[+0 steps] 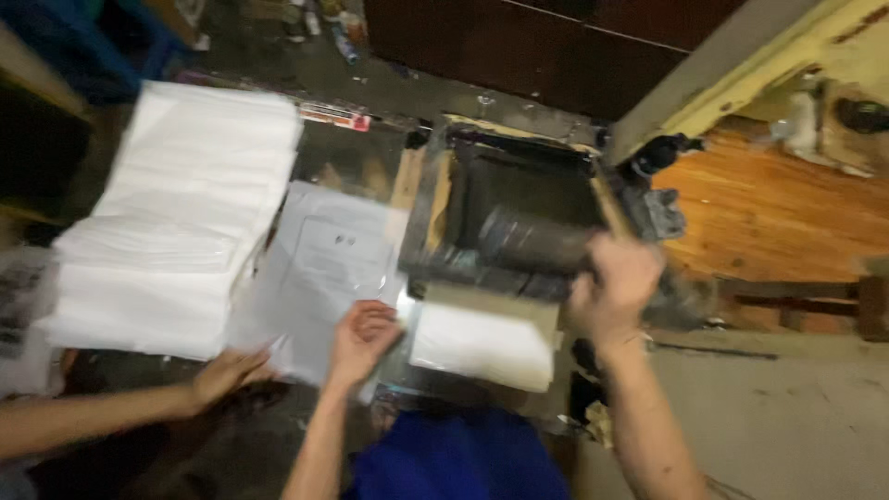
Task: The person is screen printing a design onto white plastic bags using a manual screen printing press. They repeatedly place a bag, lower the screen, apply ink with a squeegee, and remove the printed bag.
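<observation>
My right hand is closed around a dark squeegee bar at the near right corner of a black printing screen frame. The frame is tilted above a white sheet that lies under its near edge. My left hand rests with curled fingers on the near right corner of a pale printed sheet just left of the frame. Another person's hand reaches in from the left and touches the same sheet's near left edge. The picture is motion-blurred.
A thick stack of white sheets lies to the left. An orange wooden surface and a yellowish beam stand to the right. Blue cloth shows at the bottom. Dark floor with small litter lies beyond.
</observation>
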